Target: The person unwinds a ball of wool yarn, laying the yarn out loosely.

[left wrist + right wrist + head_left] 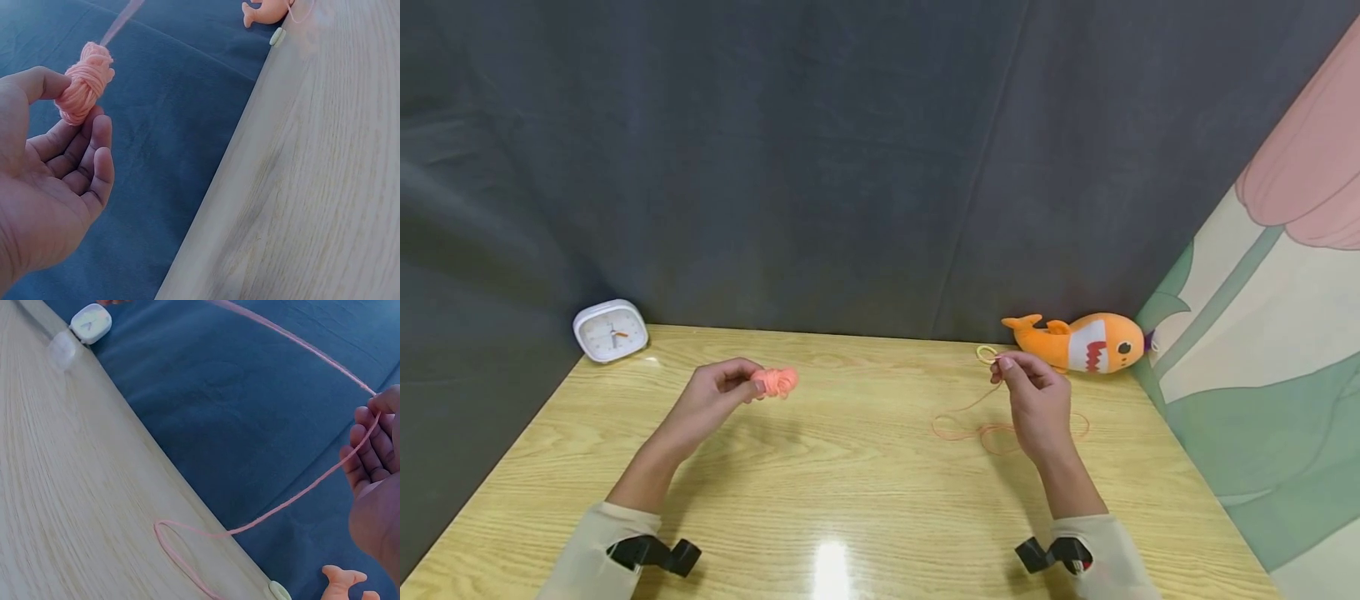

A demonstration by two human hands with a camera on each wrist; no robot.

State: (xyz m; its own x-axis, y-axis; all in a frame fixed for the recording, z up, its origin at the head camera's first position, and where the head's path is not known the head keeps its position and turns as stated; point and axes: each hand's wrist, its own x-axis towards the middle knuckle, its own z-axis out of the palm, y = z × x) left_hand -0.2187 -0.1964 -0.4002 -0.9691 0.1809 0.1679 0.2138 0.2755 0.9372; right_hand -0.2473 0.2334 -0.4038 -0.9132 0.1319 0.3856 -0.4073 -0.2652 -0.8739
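Observation:
My left hand (718,392) pinches a small wound bundle of coral-pink yarn (778,382) between thumb and fingers, above the left half of the table. In the left wrist view, the same bundle (87,84) has a strand running off its top. Over on the right, my right hand (1037,408) pinches the yarn strand (319,353), which stretches up and left in the right wrist view. Below the pinch, a tail of yarn hangs down and lies in loose loops (985,430) on the wood. A yellow ring (987,355) overlaps the right fingertips in the head view; both wrist views show it on the table's back edge.
A white clock (612,331) stands at the back left corner of the wooden table (850,467). An orange plush shark (1093,343) lies at the back right. Dark cloth (820,167) hangs behind, with a patterned panel (1285,333) along the right.

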